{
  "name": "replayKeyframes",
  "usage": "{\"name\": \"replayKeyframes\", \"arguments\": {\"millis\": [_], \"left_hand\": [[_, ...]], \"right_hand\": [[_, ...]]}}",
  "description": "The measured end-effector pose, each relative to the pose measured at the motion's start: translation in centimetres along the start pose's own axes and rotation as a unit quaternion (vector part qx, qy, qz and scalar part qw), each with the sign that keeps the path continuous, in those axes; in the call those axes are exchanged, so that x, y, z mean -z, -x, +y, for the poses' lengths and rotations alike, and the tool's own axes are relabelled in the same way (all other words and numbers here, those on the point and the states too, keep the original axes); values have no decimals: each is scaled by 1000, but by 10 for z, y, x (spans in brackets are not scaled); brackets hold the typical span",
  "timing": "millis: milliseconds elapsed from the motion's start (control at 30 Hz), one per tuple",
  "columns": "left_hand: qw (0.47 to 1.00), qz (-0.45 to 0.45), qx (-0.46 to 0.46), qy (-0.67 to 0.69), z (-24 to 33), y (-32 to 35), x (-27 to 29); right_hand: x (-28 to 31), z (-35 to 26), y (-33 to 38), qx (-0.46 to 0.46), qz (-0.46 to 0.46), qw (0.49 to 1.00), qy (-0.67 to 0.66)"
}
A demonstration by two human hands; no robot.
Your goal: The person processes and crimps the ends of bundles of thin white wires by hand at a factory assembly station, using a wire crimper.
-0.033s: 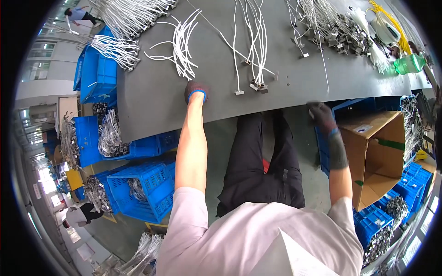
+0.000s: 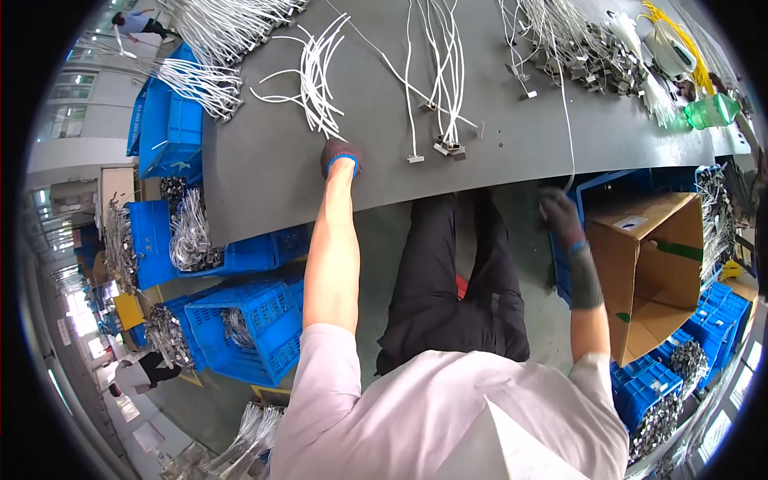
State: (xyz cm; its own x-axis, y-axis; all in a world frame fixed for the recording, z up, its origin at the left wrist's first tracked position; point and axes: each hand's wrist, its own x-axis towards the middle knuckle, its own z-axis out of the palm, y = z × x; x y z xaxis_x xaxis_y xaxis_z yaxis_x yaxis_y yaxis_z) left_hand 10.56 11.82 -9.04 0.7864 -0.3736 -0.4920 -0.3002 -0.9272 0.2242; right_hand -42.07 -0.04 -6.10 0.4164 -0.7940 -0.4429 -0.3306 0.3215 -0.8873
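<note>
My left hand (image 2: 341, 158), in a dark glove with a blue cuff, rests on the grey table (image 2: 264, 176). It looks closed, and the back of the hand hides what its fingers hold, if anything. Just beyond it lies a loose bunch of white cables (image 2: 316, 76), whose near ends reach the glove. Below the table's front edge, my gloved right hand (image 2: 562, 214) is closed on a thin white cable (image 2: 568, 128), which runs over the edge from a tangled pile (image 2: 576, 52). Between the hands lie several white cables with metal connectors (image 2: 452, 148).
A large white cable bundle (image 2: 228, 28) lies at the far left. At the right stand an open cardboard box (image 2: 628, 280) and a green bottle (image 2: 712, 112). Blue crates (image 2: 240, 328) with cables stand on both sides. Other people (image 2: 144, 374) are farther away at left.
My right hand has moved slightly toward me below the table edge. The thin white cable's near end, earlier on the table, now hangs over the edge at that hand. The left hand stays put.
</note>
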Motion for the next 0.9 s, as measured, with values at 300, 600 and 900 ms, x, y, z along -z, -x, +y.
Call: {"name": "replayKeyframes", "arguments": {"millis": [300,600,900], "left_hand": [[656,-244,84,709,-15,120,-14],[674,-442,-85,586,136,302,-198],[643,-374,-82,664,206,352,-171]], "right_hand": [[83,262,306,-286,-283,737,543],[35,220,385,-279,-27,857,433],[102,265,476,-225,-246,815,475]]}}
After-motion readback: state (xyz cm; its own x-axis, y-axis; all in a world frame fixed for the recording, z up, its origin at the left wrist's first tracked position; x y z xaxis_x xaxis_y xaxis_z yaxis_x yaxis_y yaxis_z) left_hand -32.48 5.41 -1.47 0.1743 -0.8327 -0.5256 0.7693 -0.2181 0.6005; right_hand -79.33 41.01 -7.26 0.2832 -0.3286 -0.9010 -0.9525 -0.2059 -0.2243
